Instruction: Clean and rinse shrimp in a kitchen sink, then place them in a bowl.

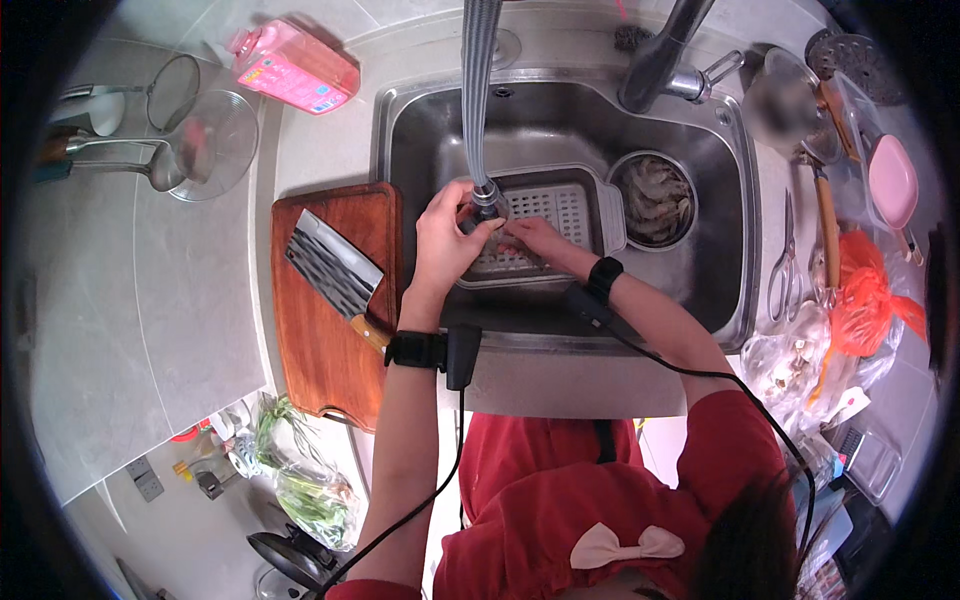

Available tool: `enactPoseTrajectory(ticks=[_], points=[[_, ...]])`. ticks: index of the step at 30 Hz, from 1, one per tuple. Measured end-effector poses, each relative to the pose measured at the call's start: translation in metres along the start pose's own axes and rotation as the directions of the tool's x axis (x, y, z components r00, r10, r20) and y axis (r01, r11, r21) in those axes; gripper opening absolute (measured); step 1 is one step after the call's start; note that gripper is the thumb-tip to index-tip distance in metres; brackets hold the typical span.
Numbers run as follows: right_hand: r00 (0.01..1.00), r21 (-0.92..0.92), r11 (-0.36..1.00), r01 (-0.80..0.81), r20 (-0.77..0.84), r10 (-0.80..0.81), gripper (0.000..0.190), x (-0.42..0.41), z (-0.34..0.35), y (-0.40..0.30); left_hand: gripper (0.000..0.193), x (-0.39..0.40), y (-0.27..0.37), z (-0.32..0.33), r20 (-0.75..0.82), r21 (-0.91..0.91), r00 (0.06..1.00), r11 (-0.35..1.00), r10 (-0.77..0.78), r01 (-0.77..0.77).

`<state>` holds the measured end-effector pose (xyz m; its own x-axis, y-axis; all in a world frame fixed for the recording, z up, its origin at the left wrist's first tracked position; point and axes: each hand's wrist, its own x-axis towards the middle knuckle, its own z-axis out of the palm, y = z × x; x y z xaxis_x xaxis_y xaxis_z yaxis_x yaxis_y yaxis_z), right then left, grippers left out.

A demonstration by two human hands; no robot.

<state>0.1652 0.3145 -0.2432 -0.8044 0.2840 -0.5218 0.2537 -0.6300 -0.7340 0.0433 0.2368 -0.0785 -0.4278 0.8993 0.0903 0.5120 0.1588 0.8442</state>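
Observation:
In the sink (420,307), my left hand (448,236) curls its thumb and fingers around a small dark item (469,223), just below the metal nozzle of a grey ribbed hose (480,90). The nozzle partly covers that item, and I cannot tell what it is. My right hand (546,241) reaches in from the right, its fingertips close to my left thumb; whether they pinch anything is hidden. Both hands are over a perforated drain tray (562,206), where small pinkish pieces (513,247) lie. To its right, a round metal bowl (694,199) holds several whole grey shrimp (654,196).
Left of the sink, a cleaver (335,262) lies on a wooden cutting board (315,367). A pink bottle (300,67) and metal strainers (217,146) are farther back. Scissors (785,277), a red plastic bag (862,300) and a black faucet (667,60) are on the right. Cables run from both wrists.

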Motion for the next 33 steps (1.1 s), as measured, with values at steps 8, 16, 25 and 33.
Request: enactPoseTrajectory(ticks=[8, 16, 25, 33], points=[[0.996, -0.084, 0.995, 0.063, 0.076, -0.057, 0.024, -0.012, 0.010, -0.017, 0.035, -0.001, 0.000, 0.002, 0.015, -0.029, 1.000, 0.999, 0.021, -0.021], [0.991, 0.050, 0.990, 0.128, -0.034, -0.127, 0.013, -0.003, 0.016, -0.010, 0.035, -0.002, 0.001, -0.001, 0.023, -0.004, 1.000, 1.000, 0.007, -0.007], [0.993, 0.025, 0.994, 0.110, -0.051, -0.109, 0.022, -0.001, 0.001, -0.008, 0.035, 0.000, 0.004, 0.003, 0.041, -0.023, 0.999, 1.000, 0.004, -0.003], [0.699, -0.984, 0.164, -0.063, -0.160, -0.696, 0.034, -0.070, -0.065, -0.074, 0.033, 0.002, -0.001, -0.007, 0.029, -0.014, 1.000, 1.000, 0.000, 0.000]])
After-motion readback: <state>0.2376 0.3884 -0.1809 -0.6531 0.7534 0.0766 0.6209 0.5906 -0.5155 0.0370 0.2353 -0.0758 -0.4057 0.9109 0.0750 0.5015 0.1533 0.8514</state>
